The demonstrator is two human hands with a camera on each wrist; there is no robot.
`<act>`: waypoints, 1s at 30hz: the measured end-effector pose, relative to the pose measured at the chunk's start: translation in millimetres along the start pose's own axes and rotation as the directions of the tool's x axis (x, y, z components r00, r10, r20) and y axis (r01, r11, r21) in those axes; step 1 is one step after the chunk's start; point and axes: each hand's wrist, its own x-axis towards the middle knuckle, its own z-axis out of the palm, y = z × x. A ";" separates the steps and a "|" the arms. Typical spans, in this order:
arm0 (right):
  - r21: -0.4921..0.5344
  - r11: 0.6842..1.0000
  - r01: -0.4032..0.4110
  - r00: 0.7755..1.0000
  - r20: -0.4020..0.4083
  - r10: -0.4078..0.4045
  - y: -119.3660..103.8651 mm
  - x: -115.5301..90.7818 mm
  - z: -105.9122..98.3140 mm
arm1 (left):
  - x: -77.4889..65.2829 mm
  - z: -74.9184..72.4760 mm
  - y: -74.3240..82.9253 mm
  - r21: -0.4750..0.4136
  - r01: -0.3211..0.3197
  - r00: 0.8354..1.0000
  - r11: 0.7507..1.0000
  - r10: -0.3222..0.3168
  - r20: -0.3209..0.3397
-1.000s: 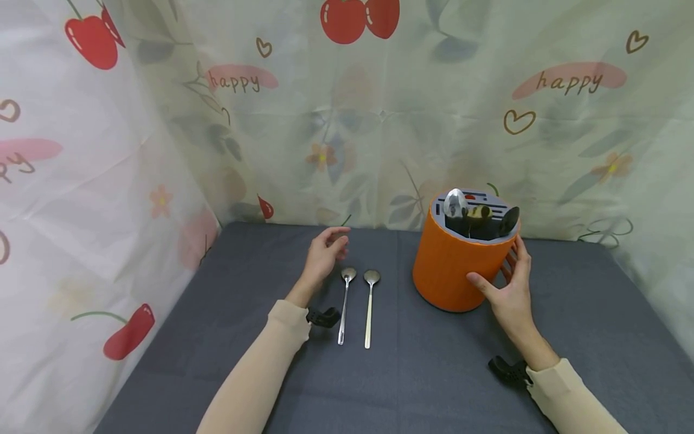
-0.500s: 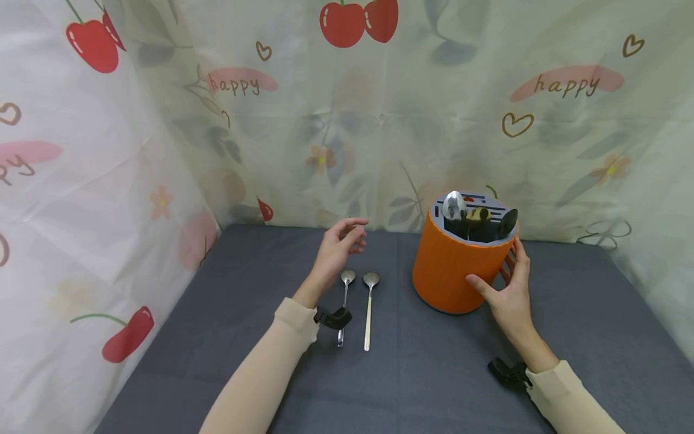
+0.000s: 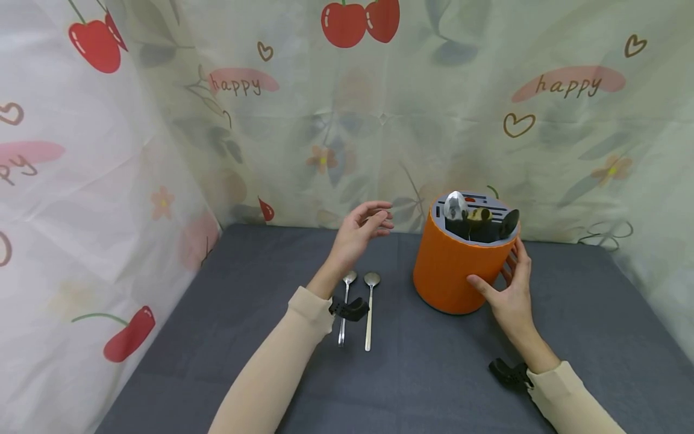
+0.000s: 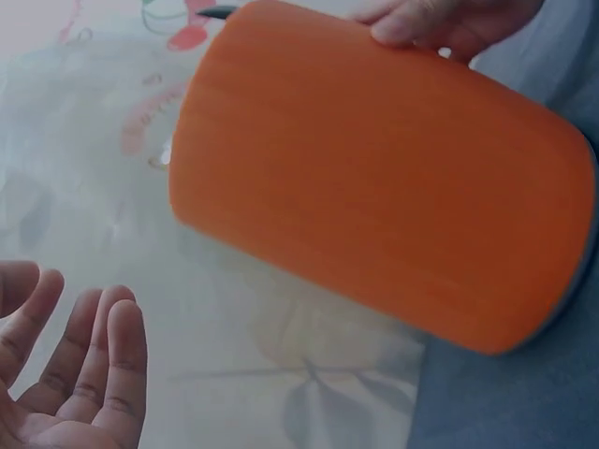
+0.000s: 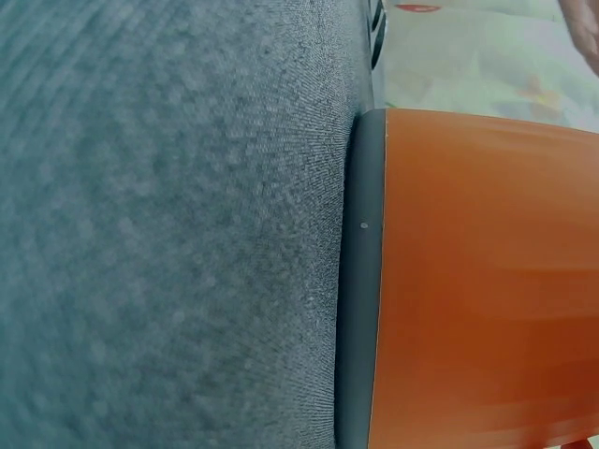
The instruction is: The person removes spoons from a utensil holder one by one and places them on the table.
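An orange cylindrical utensil holder (image 3: 458,268) with a grey slotted top stands upright on the dark grey table. Out of its top show a shiny spoon (image 3: 454,206), a yellowish utensil end (image 3: 479,213) and a dark utensil end (image 3: 508,223). My right hand (image 3: 509,295) grips the holder's right side, thumb in front and fingers round the back. To the holder's left, my left hand (image 3: 365,229) is raised and holds nothing, its fingers loosely bent toward the holder. In the left wrist view those fingers (image 4: 126,365) are apart from the orange wall.
Two spoons, a left one (image 3: 343,328) and a right one (image 3: 369,313), lie side by side on the table (image 3: 434,374), bowls away from me. The left forearm passes over the left one. A printed curtain (image 3: 379,150) hangs behind and at the left.
My left hand has moved right and a little away from me, from above the left spoon toward the utensil holder. The right hand and the holder have stayed put.
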 end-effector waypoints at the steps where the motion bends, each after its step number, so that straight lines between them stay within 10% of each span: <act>1: 0.001 1.000 0.001 1.000 0.001 -0.001 -0.3 0.2 0.1 | 1.2 2.4 1.7 -0.004 -0.006 1.000 1.000 0.006 0.009; 30: -0.004 1.000 0.002 1.000 -0.002 -0.002 -1.5 0.6 -0.2 | 23.5 55.2 35.2 -0.017 -0.059 0.983 0.998 0.061 0.175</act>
